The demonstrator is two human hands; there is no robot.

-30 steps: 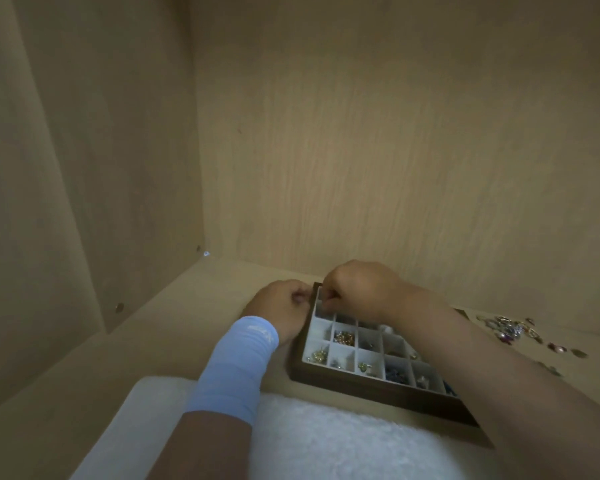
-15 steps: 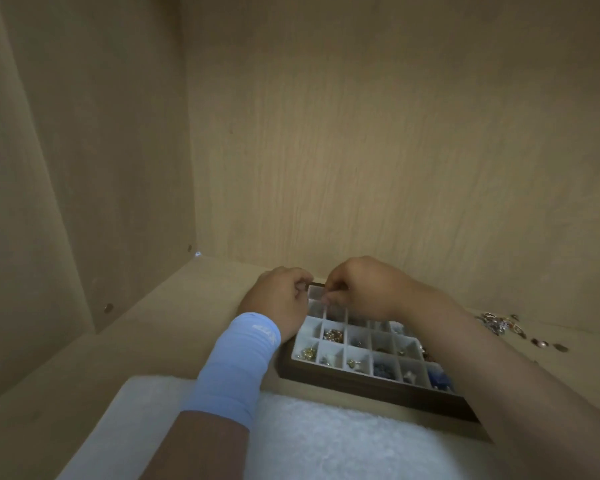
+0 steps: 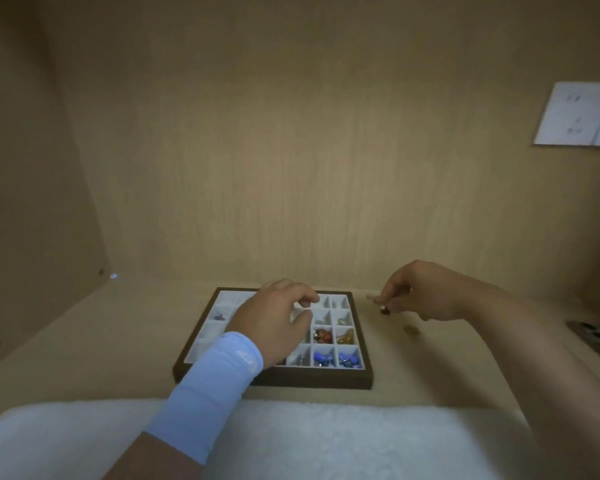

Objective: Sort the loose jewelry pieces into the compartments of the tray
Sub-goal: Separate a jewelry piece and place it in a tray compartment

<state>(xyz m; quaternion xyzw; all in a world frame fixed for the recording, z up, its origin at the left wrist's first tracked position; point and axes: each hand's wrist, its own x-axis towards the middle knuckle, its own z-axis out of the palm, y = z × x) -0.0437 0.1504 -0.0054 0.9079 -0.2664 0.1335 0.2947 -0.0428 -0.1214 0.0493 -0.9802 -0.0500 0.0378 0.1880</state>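
— Right hand?
— The right hand (image 3: 416,292) is down on the shelf (image 3: 118,341), just right of the tray (image 3: 274,382). Its fingertips pinch a small dark piece (image 3: 384,309), too small to tell its long axis or heading.
— Left hand?
— The left hand (image 3: 278,317) is over the tray's middle, fingers loosely curled, nothing seen held. It hides several compartments.
— Surroundings?
— A gold piece (image 3: 410,329) lies nearer, right of the tray. A white cloth (image 3: 326,438) runs along the near edge.
— Change?
— Half a second ago both hands met at the tray's far left corner.
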